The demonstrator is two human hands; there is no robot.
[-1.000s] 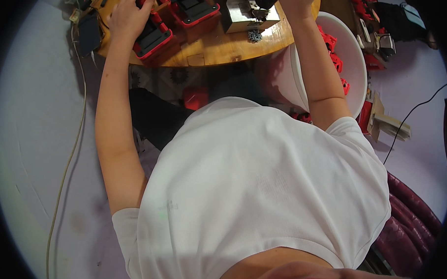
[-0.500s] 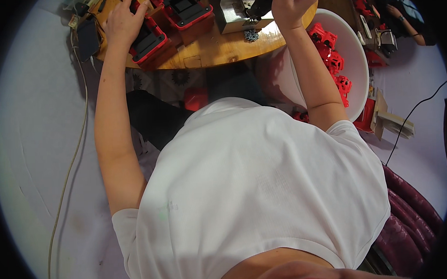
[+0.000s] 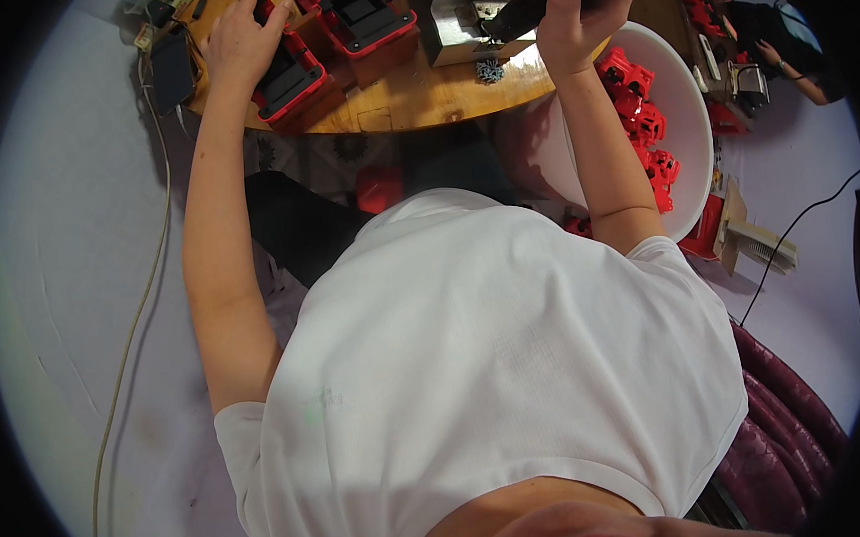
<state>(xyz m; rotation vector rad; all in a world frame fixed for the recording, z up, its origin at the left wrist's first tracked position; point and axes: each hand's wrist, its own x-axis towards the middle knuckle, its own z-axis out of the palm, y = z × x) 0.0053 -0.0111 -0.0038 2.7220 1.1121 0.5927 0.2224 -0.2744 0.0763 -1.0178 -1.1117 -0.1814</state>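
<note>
Near the table's (image 3: 415, 106) left edge, the left hand (image 3: 244, 40) lies at the far end of a case (image 3: 294, 82), its fingers bent and thumb out to the side; whether they grip it, I cannot tell. This case sits by the front left rim, slanted: a red shell with rounded corners around a matte black inner face. Just right of it, farther from the rim, is a second case (image 3: 357, 23), likewise red-edged, its black face sunk in a rectangular recess. A pale box (image 3: 449, 52) follows, with a clump of small grey pieces (image 3: 489, 71) before it, near the front edge. Farther right, the right hand (image 3: 582, 25) grasps a black tool (image 3: 521, 15), thumb and fingers around it.
</note>
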